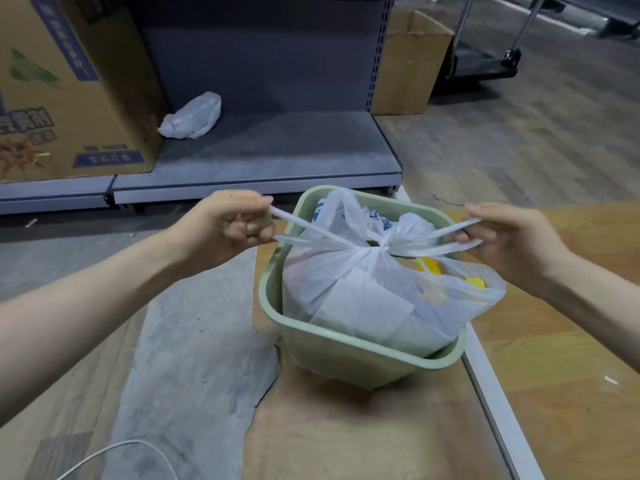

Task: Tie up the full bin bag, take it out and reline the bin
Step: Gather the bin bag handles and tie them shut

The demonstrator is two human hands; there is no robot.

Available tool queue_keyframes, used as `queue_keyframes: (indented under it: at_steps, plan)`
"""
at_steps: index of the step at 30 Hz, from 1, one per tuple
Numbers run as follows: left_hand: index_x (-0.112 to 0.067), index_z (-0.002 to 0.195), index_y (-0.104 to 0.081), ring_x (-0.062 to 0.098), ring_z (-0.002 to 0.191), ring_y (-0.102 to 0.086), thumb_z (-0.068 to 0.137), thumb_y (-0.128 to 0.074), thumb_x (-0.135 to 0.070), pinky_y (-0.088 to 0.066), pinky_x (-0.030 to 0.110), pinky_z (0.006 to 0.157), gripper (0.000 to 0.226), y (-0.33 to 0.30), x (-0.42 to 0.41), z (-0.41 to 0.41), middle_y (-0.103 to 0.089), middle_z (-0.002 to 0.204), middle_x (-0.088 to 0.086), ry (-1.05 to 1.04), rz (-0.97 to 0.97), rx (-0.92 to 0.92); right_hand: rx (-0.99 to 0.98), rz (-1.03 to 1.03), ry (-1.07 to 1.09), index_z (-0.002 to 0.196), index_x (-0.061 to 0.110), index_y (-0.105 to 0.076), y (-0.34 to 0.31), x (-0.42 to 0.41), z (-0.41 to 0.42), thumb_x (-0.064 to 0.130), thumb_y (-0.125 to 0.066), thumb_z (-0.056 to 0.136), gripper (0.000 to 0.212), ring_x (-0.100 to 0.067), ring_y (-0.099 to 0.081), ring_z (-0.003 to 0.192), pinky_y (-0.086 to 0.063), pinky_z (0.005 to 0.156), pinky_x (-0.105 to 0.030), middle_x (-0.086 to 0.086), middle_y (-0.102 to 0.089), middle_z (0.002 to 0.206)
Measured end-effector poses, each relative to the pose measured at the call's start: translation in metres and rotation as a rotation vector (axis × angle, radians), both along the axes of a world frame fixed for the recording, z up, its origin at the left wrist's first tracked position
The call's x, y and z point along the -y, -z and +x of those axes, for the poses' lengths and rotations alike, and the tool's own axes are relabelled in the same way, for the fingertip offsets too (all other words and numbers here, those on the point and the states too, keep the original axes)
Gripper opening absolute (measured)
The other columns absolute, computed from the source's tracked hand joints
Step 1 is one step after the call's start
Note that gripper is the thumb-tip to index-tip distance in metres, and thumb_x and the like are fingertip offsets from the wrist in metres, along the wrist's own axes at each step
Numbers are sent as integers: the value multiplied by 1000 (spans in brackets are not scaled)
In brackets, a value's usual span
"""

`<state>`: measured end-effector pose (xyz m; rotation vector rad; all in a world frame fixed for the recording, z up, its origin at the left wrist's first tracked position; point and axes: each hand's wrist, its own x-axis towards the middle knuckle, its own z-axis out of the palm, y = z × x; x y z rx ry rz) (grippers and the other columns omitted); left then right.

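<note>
Bin (349, 355): pale green, on the floor before a grey shelf (270, 147). Bag (367, 285): white, full, inside the bin, handles knotted above it. Left hand (232, 223) and right hand (509, 237): each pinched a handle end, stretched taut outward.

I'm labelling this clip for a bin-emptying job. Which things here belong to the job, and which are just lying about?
Job:
full bag, being knotted
green bin holding it
left hand and right hand, each pulling a bag handle
crumpled bag on the shelf, possibly the new liner

Lying about:
printed carton
plain carton
trolley
white cable
</note>
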<state>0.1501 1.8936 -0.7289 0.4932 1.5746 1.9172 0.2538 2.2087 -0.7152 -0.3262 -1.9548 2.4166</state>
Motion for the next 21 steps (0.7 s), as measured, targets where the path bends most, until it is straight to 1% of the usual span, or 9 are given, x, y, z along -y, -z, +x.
queue_keyframes:
  at_steps: [1, 3, 6, 7, 8, 10, 13, 17, 21]
  plan:
    - [-18, 48, -54, 14, 55, -54, 56, -80, -36, -50, 28, 81, 32, -6, -4, 3, -46, 50, -4, -5, 72, 32, -5, -115, 42, 37, 21, -39, -4, 1, 0, 26, -69, 53, 34, -15, -43, 48, -45, 60, -21, 5, -30, 42]
    - [-14, 55, -56, 17, 67, -60, 73, -62, -25, -40, 41, 102, 22, -16, -15, 8, -54, 59, -1, -45, 183, 77, -21, -296, 72, 40, 19, -43, -14, 7, -2, 22, -60, 69, 34, -15, -39, 47, -48, 61, -23, 4, -32, 47]
    - [-14, 63, -50, 23, 91, -65, 84, -48, -23, -36, 41, 108, 23, -24, -35, 13, -61, 80, 5, -78, 264, 134, -24, -330, 19, 46, 18, -45, -28, 24, -8, 27, -50, 76, 32, -10, -32, 41, -43, 68, -25, 5, -29, 48]
    - [-15, 66, -47, 24, 96, -66, 87, -46, -25, -40, 39, 104, 23, -26, -42, 14, -62, 84, 7, -81, 271, 154, -20, -320, 0, 47, 18, -44, -31, 29, -11, 29, -50, 77, 32, -9, -29, 40, -41, 67, -25, 6, -28, 47]
    - [-15, 68, -43, 23, 89, -68, 90, -44, -26, -47, 37, 98, 24, -28, -47, 15, -62, 79, 6, -72, 264, 159, -11, -303, -16, 47, 19, -42, -33, 31, -14, 30, -49, 80, 35, -8, -26, 39, -39, 63, -23, 6, -26, 46]
    - [-15, 68, -35, 14, 55, -56, 97, -35, -26, -55, 28, 76, 31, -31, -55, 17, -47, 57, -2, -44, 195, 120, 1, -236, -29, 48, 21, -34, -34, 34, -19, 31, -48, 87, 43, -6, -21, 37, -33, 50, -20, 8, -22, 44]
    - [-17, 64, -25, 7, 40, -22, 102, -29, -23, -36, 18, 46, 38, -27, -63, 18, -24, 49, -7, -60, 60, 83, -10, -58, 23, 50, 22, -24, -30, 32, -25, 19, -57, 88, 50, -4, -17, 33, -18, 40, -18, 11, -19, 40]
    - [-18, 64, -23, 8, 41, -12, 101, -30, -19, -22, 18, 40, 38, -21, -63, 17, -17, 48, -8, -65, -27, 110, 45, 53, 164, 38, 25, -23, -21, 24, -30, -8, -59, 84, 67, -4, -16, 28, -14, 36, -16, 12, -17, 36]
    - [-19, 64, -24, 14, 50, -5, 101, -28, -15, -19, 17, 37, 38, -19, -62, 15, -11, 51, -7, -63, -107, 140, 163, 111, 219, 54, 22, -16, -6, 14, -28, -13, -59, 82, 62, -5, -14, 27, -12, 35, -13, 11, -14, 37]
